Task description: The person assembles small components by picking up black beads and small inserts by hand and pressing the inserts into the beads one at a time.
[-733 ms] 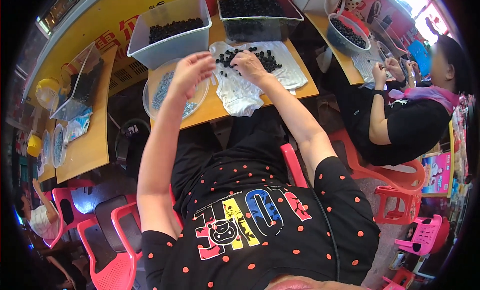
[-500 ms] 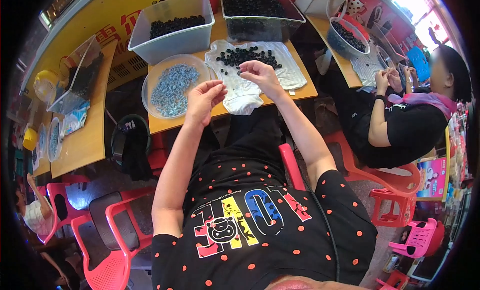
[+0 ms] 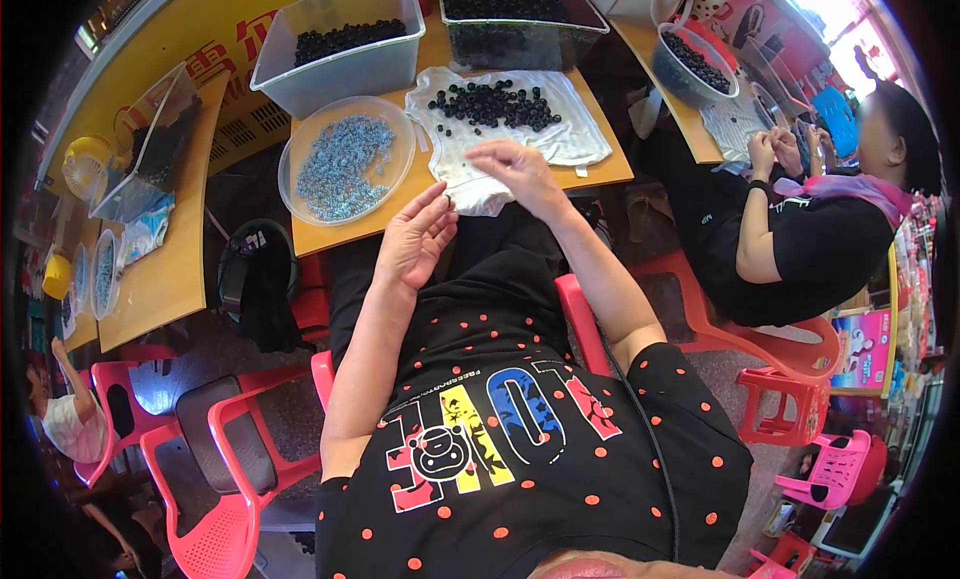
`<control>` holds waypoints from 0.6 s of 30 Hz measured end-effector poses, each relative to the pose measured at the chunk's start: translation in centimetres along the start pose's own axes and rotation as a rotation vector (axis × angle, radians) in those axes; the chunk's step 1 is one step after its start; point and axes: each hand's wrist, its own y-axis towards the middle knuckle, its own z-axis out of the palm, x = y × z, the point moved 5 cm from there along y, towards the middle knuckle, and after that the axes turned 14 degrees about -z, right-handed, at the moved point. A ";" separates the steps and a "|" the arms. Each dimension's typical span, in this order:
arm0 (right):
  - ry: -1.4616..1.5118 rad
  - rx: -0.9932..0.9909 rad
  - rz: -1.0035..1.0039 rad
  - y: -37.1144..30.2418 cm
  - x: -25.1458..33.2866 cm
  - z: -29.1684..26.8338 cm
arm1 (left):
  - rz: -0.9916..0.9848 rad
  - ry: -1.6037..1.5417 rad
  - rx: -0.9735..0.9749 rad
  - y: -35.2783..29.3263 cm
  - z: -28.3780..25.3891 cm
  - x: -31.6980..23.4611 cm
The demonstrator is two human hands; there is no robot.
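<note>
My left hand (image 3: pixel 418 237) is raised over my lap at the table's front edge. Its thumb and forefinger are pinched together around something small and dark that I cannot make out. Just to the right, my right hand (image 3: pixel 520 179) hovers over the front of a white cloth (image 3: pixel 580 129), fingers bent together and pointing left. Whatever sits between those fingertips is too small to tell. Several round black beads (image 3: pixel 495 104) are heaped on the cloth beyond the hands. Left of the cloth stands a round clear tray (image 3: pixel 288 179) with many small light-blue beads (image 3: pixel 345 164).
Two clear plastic bins (image 3: pixel 340 74) of black pieces stand at the back of the table (image 3: pixel 330 241). On the right, another person (image 3: pixel 800 234) works at a table with a bowl (image 3: pixel 690 74) of black pieces. Red chairs (image 3: pixel 235 449) stand at left.
My right hand has come down and nearer to me, toward the left fingertips. My left hand has dropped slightly and turned, with its fingers more spread into view.
</note>
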 end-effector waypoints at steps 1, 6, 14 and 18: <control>0.000 0.000 0.002 0.1 -0.7 -0.4 | 0.011 0.003 -0.011 -0.1 -0.4 0.1; -0.489 0.063 -0.138 0.2 -3.7 -0.2 | 0.024 0.026 -0.049 -0.1 -0.9 0.7; -0.684 0.191 -0.188 -0.4 -4.5 1.3 | 0.007 0.009 -0.010 -0.2 -0.5 0.7; -0.485 0.131 -0.118 -0.4 -3.4 1.2 | 0.040 0.012 -0.007 -0.2 -0.5 0.6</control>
